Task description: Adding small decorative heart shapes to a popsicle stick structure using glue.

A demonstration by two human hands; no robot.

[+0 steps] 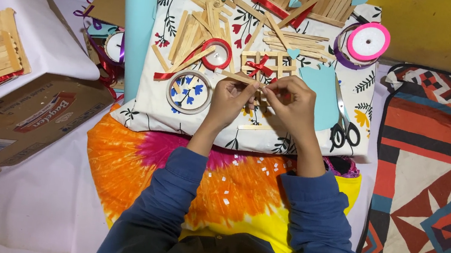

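My left hand (pixel 230 98) and my right hand (pixel 290 101) meet over a flowered white cloth (pixel 154 114), both pinching a thin wooden craft stick (pixel 240 78) that runs left from my fingers. Just beyond my hands lies a small frame of glued sticks (pixel 277 63) with a red ribbon bow (pixel 258 67) and a pale blue paper heart on it. Part of the frame is hidden behind my fingers. A sheet of light blue paper (pixel 321 92) lies under my right hand's far side.
Loose sticks (pixel 190 33), a red tape ring (pixel 217 53), a clear tape roll (pixel 189 91), black-handled scissors (pixel 344 125) and a pink ribbon spool (pixel 368 41) lie on the cloth. A blue paper roll (pixel 138 17) and a cardboard box (pixel 25 116) stand left. A patterned rug (pixel 432 181) lies right.
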